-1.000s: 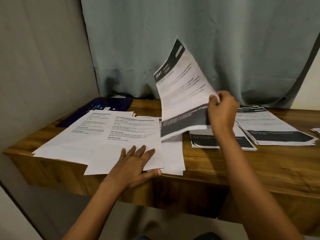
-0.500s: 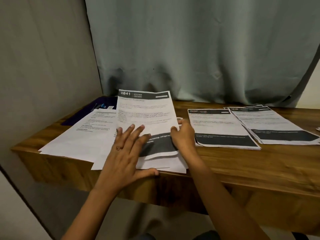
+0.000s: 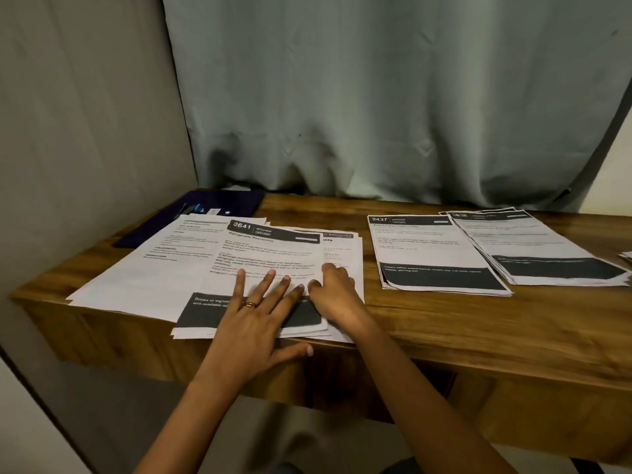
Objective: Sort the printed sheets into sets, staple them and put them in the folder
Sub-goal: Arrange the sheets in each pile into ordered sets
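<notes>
The left hand [image 3: 256,316] lies flat on the 2641 sheet [image 3: 270,254], fingers straight and spread, thumb out past its near edge. The right hand [image 3: 337,292] sits at that sheet's right edge, fingers bent onto the paper; whether they pinch it cannot be told. The sheet's header reads "2641 KITCHEN", then "Refrigerator". To its right lies a pile headed "2437" [image 3: 431,254], and behind it on the left the dark folder [image 3: 219,206].

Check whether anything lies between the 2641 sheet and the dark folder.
Only paper: the 2641 sheet, under the left hand, is separated from the folder by other white sheets; small items lie on the folder itself.
</notes>
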